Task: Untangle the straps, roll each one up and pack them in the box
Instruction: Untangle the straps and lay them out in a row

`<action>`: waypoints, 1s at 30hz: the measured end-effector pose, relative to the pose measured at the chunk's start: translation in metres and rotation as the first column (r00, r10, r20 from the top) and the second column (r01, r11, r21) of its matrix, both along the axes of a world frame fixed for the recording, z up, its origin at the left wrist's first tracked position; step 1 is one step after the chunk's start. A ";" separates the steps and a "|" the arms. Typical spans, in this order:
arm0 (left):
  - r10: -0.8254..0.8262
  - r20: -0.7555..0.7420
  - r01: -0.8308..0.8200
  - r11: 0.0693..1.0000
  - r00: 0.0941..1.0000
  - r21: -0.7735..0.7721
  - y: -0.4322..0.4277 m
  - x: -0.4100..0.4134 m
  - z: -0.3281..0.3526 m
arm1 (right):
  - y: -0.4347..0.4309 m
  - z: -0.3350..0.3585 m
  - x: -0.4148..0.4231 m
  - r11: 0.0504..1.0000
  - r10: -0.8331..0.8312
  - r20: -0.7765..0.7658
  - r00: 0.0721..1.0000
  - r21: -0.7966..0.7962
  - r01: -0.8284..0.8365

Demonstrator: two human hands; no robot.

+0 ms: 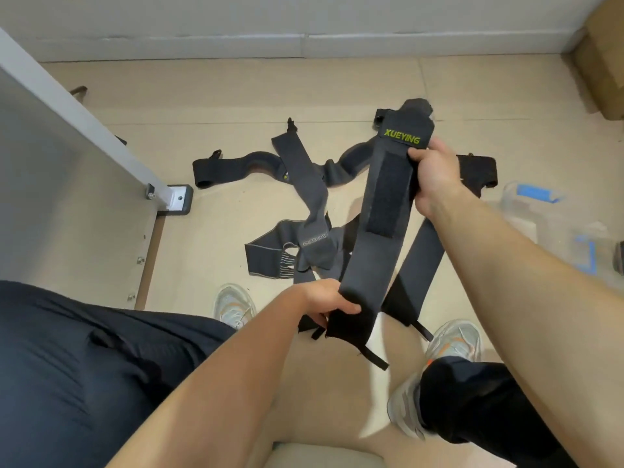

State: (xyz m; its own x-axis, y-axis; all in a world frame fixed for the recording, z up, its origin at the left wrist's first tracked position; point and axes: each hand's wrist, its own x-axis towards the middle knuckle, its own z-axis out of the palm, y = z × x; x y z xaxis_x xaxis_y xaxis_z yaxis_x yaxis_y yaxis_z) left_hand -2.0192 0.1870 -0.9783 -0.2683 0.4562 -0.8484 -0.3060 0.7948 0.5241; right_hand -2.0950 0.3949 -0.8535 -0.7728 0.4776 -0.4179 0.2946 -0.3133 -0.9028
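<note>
I hold one dark grey strap (374, 251) stretched out above the floor; it carries a green XUEYING label and a black velcro patch. My right hand (434, 173) grips its far end beside the label. My left hand (326, 298) pinches its near end, where thin black loops hang down. Under it, several more dark straps (304, 184) lie crossed and tangled on the beige floor. A clear plastic box (553, 228) with blue tape marks stands at the right, partly behind my right forearm.
A grey metal table leg and foot (175, 197) stand at the left. Cardboard boxes (604, 62) fill the far right corner. My knees and grey sneakers (452, 339) are at the bottom, close to the straps. A white wall runs along the back.
</note>
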 end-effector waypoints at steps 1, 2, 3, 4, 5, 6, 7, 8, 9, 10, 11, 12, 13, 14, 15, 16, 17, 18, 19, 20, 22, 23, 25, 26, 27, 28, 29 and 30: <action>-0.052 -0.002 0.052 0.997 0.999 -0.064 -0.001 0.001 -0.005 | -0.001 -0.013 0.003 1.000 -0.003 0.028 1.000 0.009 0.003; -0.112 -0.045 0.106 0.986 0.993 -0.128 -0.002 0.000 -0.011 | -0.002 -0.026 0.006 1.000 -0.006 0.059 0.998 0.011 0.005; -0.161 -0.127 0.138 0.975 0.979 -0.175 -0.003 -0.004 -0.015 | -0.003 -0.039 0.008 1.000 -0.006 0.093 0.996 0.012 0.005; -0.169 -0.238 0.119 0.970 0.956 -0.210 -0.004 -0.008 -0.017 | -0.003 -0.050 0.010 1.000 -0.002 0.123 0.992 0.012 0.001; -0.128 -0.355 0.048 0.973 0.926 -0.227 -0.006 -0.014 -0.019 | -0.004 -0.062 0.012 1.000 0.008 0.159 0.987 0.016 -0.010; -0.041 -0.456 -0.070 0.972 0.889 -0.225 -0.007 -0.022 -0.020 | -0.004 -0.074 0.013 1.000 0.015 0.189 0.982 0.018 -0.019; 0.079 -0.543 -0.221 0.954 0.836 -0.202 -0.008 -0.029 -0.020 | -0.004 -0.083 0.013 0.999 0.022 0.215 0.976 0.024 -0.028; 0.198 -0.615 -0.372 0.913 0.764 -0.168 -0.009 -0.037 -0.022 | -0.004 -0.093 0.013 0.999 0.026 0.230 0.973 0.021 -0.032; 0.293 -0.665 -0.492 0.861 0.687 -0.128 -0.009 -0.045 -0.025 | -0.004 -0.101 0.012 0.999 0.024 0.246 0.969 0.014 -0.029; 0.357 -0.698 -0.571 0.816 0.621 -0.091 -0.007 -0.052 -0.029 | -0.005 -0.109 0.011 1.000 0.018 0.252 0.968 -0.002 -0.018; 0.395 -0.717 -0.621 0.781 0.574 -0.066 -0.003 -0.060 -0.034 | -0.005 -0.115 0.011 1.000 0.017 0.258 0.966 -0.024 -0.011; 0.406 -0.727 -0.647 0.759 0.554 -0.070 0.001 -0.068 -0.042 | -0.006 -0.122 0.011 0.999 0.019 0.266 0.964 -0.048 -0.007; 0.396 -0.721 -0.654 0.750 0.569 -0.104 0.006 -0.075 -0.047 | -0.008 -0.128 0.010 0.998 0.031 0.281 0.959 -0.066 -0.013; 0.379 -0.692 -0.641 0.752 0.614 -0.156 0.011 -0.082 -0.053 | -0.009 -0.135 0.009 0.996 0.045 0.299 0.953 -0.081 -0.022; 0.369 -0.651 -0.621 0.757 0.663 -0.205 0.017 -0.087 -0.058 | -0.011 -0.142 0.008 0.995 0.063 0.324 0.944 -0.092 -0.035; 0.370 -0.611 -0.609 0.756 0.700 -0.240 0.022 -0.092 -0.063 | -0.013 -0.149 0.007 0.994 0.074 0.353 0.933 -0.097 -0.043; 0.380 -0.582 -0.605 0.755 0.719 -0.254 0.025 -0.095 -0.068 | -0.015 -0.155 0.006 0.995 0.077 0.394 0.916 -0.093 -0.043; 0.399 -0.568 -0.611 0.753 0.719 -0.244 0.027 -0.098 -0.071 | -0.019 -0.159 0.005 0.995 0.072 0.430 0.900 -0.091 -0.036; 0.441 -0.556 -0.629 0.751 0.705 -0.202 0.026 -0.100 -0.074 | -0.022 -0.164 0.005 0.995 0.076 0.452 0.889 -0.089 -0.040; 0.511 -0.521 -0.658 0.741 0.683 -0.136 0.023 -0.102 -0.075 | -0.027 -0.169 0.005 0.996 0.084 0.457 0.885 -0.071 -0.058; 0.724 -0.342 -0.772 0.636 0.598 -0.003 0.012 -0.105 -0.072 | -0.036 -0.175 0.008 0.988 0.120 0.450 0.885 0.036 -0.152; 0.826 -0.215 -0.844 0.536 0.521 0.014 0.005 -0.106 -0.070 | -0.040 -0.177 0.008 0.973 0.139 0.452 0.881 0.105 -0.207; 0.934 0.041 -0.934 0.357 0.356 -0.015 -0.014 -0.108 -0.065 | -0.050 -0.183 0.009 0.935 0.175 0.472 0.864 0.195 -0.296; 0.944 0.125 -0.951 0.309 0.304 -0.024 -0.024 -0.109 -0.065 | -0.054 -0.185 0.008 0.921 0.183 0.485 0.855 0.219 -0.321; 0.946 0.172 -0.958 0.285 0.275 -0.035 -0.033 -0.111 -0.066 | -0.057 -0.187 0.007 0.914 0.182 0.497 0.848 0.233 -0.333; 0.949 0.190 -0.962 0.266 0.252 -0.053 -0.041 -0.114 -0.068 | -0.060 -0.188 0.005 0.912 0.176 0.511 0.841 0.238 -0.335; 0.950 0.196 -0.963 0.262 0.244 -0.071 -0.047 -0.117 -0.069 | -0.062 -0.189 0.005 0.912 0.163 0.529 0.833 0.240 -0.331; 0.948 0.195 -0.959 0.271 0.250 -0.087 -0.052 -0.120 -0.069 | -0.062 -0.191 0.004 0.914 0.144 0.547 0.825 0.245 -0.322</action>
State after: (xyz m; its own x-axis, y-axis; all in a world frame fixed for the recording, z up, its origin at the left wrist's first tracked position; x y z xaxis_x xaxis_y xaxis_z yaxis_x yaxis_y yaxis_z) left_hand -2.1388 0.1351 -1.0473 -0.3898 0.0095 -0.9208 -0.9094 -0.1613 0.3833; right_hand -2.0906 0.3331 -1.0443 -0.5972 0.4832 -0.6402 0.7634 0.0976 -0.6385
